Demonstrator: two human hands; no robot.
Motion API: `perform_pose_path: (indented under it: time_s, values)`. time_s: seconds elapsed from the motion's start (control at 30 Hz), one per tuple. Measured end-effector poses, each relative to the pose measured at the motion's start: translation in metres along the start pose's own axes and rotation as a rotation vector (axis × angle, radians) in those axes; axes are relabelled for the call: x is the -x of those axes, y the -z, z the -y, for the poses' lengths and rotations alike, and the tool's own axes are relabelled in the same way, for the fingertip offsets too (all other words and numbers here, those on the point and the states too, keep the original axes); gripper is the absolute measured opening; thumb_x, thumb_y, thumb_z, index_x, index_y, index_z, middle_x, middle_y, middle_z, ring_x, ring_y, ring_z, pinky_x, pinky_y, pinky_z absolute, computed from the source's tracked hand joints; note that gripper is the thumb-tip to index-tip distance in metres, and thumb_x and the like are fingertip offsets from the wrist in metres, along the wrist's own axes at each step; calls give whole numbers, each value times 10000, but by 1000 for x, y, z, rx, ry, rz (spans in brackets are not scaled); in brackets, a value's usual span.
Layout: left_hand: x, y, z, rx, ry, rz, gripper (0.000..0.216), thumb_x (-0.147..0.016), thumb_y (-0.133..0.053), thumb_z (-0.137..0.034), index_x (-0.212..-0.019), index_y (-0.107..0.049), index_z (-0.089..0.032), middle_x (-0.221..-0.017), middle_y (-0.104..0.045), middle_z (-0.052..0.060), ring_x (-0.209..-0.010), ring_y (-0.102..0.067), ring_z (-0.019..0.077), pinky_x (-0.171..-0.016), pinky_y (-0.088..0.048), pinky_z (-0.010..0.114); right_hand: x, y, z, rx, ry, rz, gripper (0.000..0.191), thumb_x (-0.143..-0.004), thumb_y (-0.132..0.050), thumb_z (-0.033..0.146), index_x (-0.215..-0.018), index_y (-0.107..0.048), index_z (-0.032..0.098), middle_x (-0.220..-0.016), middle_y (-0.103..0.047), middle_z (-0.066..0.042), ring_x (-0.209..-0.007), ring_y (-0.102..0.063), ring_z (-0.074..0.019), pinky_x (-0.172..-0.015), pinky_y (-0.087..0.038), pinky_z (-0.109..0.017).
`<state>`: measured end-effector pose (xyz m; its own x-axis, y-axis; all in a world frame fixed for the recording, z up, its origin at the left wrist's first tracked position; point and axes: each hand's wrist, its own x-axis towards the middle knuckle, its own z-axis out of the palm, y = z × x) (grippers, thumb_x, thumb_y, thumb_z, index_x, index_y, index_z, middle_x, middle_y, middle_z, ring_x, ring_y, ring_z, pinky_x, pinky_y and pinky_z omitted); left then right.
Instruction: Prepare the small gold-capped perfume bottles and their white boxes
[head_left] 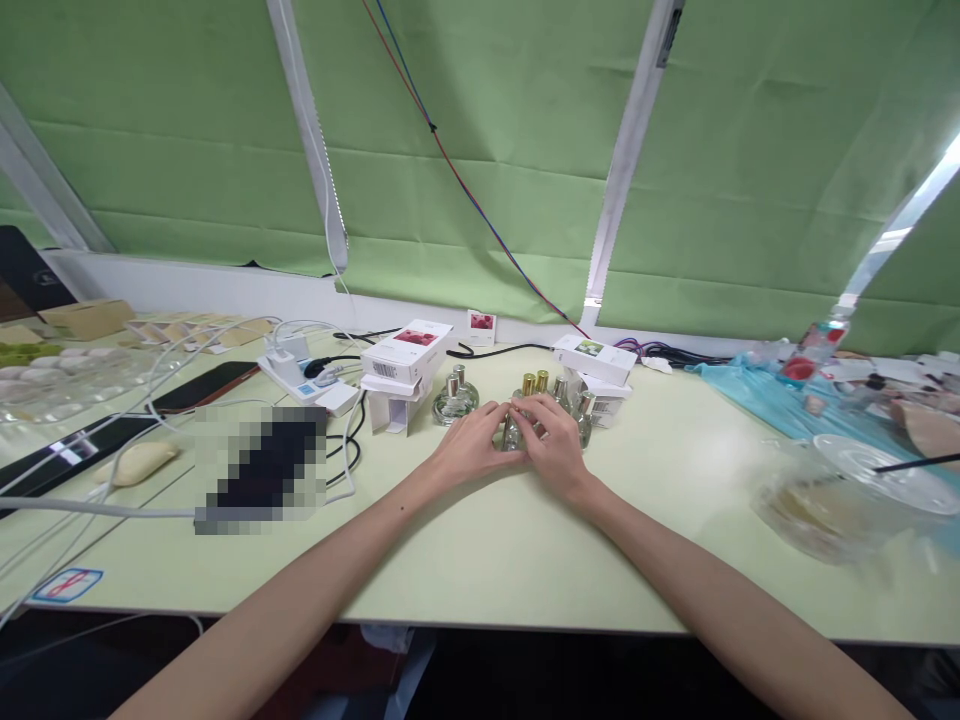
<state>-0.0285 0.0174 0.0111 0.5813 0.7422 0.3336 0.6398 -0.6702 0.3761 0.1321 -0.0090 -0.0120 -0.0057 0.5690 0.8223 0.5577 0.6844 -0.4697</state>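
My left hand and my right hand meet low over the table. Between them is a small clear glass perfume bottle, partly hidden by my fingers. Both hands are closed about it, fingertips together at its top. Just behind my right hand stand several more glass perfume bottles, two with gold caps and others with silver caps. Left of my left hand are two round clear bottles with silver tops, the nearer one in front of the other.
White boxes are stacked behind on the left, and another stack sits on the right. A power strip with cables and a dark blurred object lie left. A lidded plastic cup with a black straw stands right, near blue plastic.
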Motion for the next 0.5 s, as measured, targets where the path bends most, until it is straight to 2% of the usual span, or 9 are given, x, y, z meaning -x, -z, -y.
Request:
perform_pose_path:
  time_s: [0.27,0.5]
  values:
    - [0,1,-2,21,7,-10,481,-800,-636,-516,-1172,-595,-212,-998,-633,49,-847,-626,224,-683,-457,314,1,0,2,12,-22,0,186,-974,-547,270,-1032,-714,211,-996,-684,-73,-676,-620,-129,-545,-523,-260]
    - [1,2,-4,12,18,7,493,-800,-638,-513,-1183,-588,-206,-1030,-638,63,-881,-631,237,-708,-468,324,1,-1,2,4,-34,-5,180,-974,-537,247,-1054,-694,213,-999,-689,-72,-711,-632,-141,-574,-530,-267]
